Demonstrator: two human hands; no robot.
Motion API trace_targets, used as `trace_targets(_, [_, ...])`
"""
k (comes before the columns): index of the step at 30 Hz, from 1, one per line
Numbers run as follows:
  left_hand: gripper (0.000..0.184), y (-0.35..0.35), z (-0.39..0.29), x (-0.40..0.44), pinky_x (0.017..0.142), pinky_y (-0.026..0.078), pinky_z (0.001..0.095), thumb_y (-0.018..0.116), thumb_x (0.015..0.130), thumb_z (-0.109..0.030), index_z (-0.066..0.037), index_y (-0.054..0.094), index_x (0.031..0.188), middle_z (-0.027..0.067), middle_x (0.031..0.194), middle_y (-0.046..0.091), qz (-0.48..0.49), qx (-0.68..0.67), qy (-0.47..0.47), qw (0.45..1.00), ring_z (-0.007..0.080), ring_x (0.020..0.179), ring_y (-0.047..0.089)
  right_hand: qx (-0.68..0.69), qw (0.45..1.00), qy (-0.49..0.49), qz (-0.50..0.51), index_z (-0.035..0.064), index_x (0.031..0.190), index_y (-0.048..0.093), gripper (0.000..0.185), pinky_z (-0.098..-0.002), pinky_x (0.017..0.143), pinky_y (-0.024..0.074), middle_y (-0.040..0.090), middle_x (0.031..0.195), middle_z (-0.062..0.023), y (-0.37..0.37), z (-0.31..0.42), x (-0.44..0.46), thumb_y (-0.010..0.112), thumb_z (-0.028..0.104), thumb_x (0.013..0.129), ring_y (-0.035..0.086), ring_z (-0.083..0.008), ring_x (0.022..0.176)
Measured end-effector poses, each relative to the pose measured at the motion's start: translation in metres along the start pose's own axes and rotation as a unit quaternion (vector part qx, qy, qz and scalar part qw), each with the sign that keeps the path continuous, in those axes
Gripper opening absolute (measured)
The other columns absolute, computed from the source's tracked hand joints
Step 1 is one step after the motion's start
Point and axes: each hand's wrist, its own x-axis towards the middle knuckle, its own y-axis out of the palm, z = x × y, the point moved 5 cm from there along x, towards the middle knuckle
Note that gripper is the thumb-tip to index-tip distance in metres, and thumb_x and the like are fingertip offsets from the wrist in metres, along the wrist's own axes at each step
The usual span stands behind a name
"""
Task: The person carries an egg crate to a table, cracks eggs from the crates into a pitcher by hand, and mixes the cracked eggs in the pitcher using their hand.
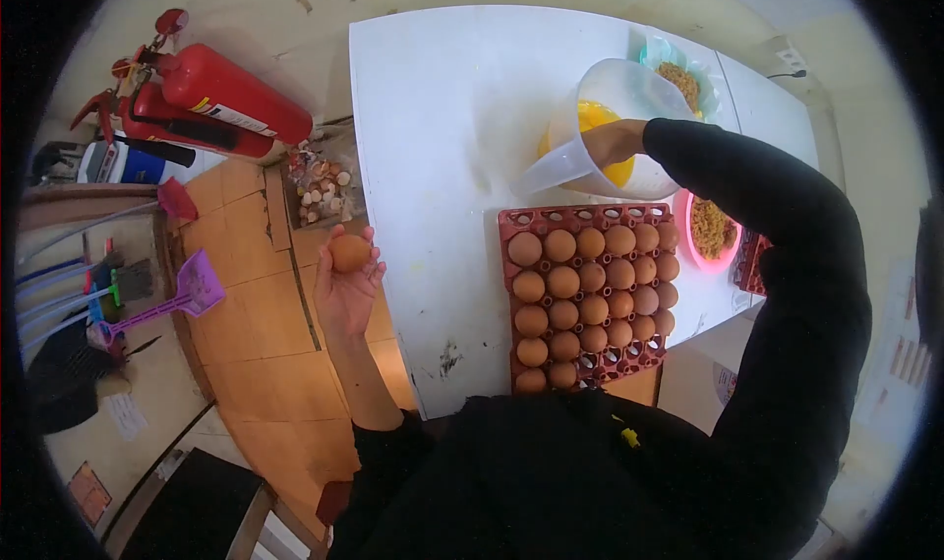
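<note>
My left hand (347, 293) is raised beside the table's left edge, its fingers curled around a brown egg (351, 253). My right hand (612, 143) reaches down into a large translucent measuring jug (644, 83). Its fingertips are hidden there, so whether they hold anything cannot be made out. Yellow beaten or broken egg (597, 117) shows inside the jug, whose handle points toward the front left. Just in front of the jug lies a red-brown egg tray (506, 228) holding many brown eggs; several pockets at its near right corner and along the far edge hold none.
The white table (433, 147) carries a pink bowl (685, 234) and a greenish bowl (716, 86), both with brown crumbly food. Left on the floor, a container of broken eggshells (324, 188) stands near red fire extinguishers (231, 93). A purple dustpan (202, 283) and brooms lean farther left.
</note>
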Motion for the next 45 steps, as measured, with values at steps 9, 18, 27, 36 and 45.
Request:
trace_targets(9, [0.036,0.004,0.004,-0.009,0.074,0.048,0.0339,0.04,0.089,-0.035,-0.012,0.042,0.115,0.0175,0.112,0.048,0.006,0.012,0.005,1.0,0.0218,0.088,0.056,0.061,0.993,-0.081,-0.056,-0.0013,0.078,0.057,0.019,-0.0374,0.068,0.0405,0.055,0.078,-0.0162,-0.008,0.007,-0.01,0.053,0.016,0.07,0.052,-0.0292,0.073])
trace_targets(18, [0.035,-0.001,0.008,-0.015,0.074,0.049,0.034,0.039,0.089,-0.035,-0.012,0.041,0.116,0.0173,0.113,0.047,-0.005,-0.002,-0.002,1.0,0.0218,0.089,0.056,0.144,0.963,-0.202,-0.103,-0.0031,0.071,0.053,0.02,-0.0366,0.063,0.0394,0.052,0.072,-0.0165,-0.021,0.04,-0.028,0.057,0.016,0.069,0.048,-0.0295,0.066])
trace_targets(27, [0.034,0.003,0.008,-0.015,0.074,0.049,0.0353,0.04,0.089,-0.034,-0.012,0.042,0.115,0.0177,0.113,0.048,0.011,-0.005,-0.001,1.0,0.0231,0.09,0.057,0.392,0.911,-0.016,-0.126,-0.0079,0.097,0.056,0.027,-0.0191,0.067,0.0462,0.056,0.081,-0.0036,-0.031,0.07,-0.073,0.055,0.006,0.074,0.052,-0.0077,0.073])
trace_targets(36, [0.034,0.012,0.021,-0.007,0.073,0.048,0.0345,0.041,0.089,-0.035,-0.013,0.043,0.115,0.0173,0.114,0.047,0.0,0.005,-0.026,1.0,0.022,0.089,0.055,0.426,0.883,0.094,-0.173,-0.0059,0.108,0.052,0.035,-0.0216,0.075,0.0477,0.057,0.09,-0.0064,-0.031,0.092,-0.1,0.053,0.001,0.074,0.056,-0.0108,0.082])
trace_targets(45, [0.036,0.024,0.029,-0.002,0.074,0.047,0.0342,0.043,0.087,-0.037,-0.014,0.045,0.114,0.0163,0.114,0.046,-0.013,0.04,-0.046,0.998,0.0218,0.089,0.054,0.438,0.871,0.092,-0.203,-0.0028,0.106,0.054,0.033,-0.0236,0.076,0.0481,0.059,0.09,-0.0079,-0.029,0.086,-0.115,0.052,-0.005,0.073,0.058,-0.0131,0.083])
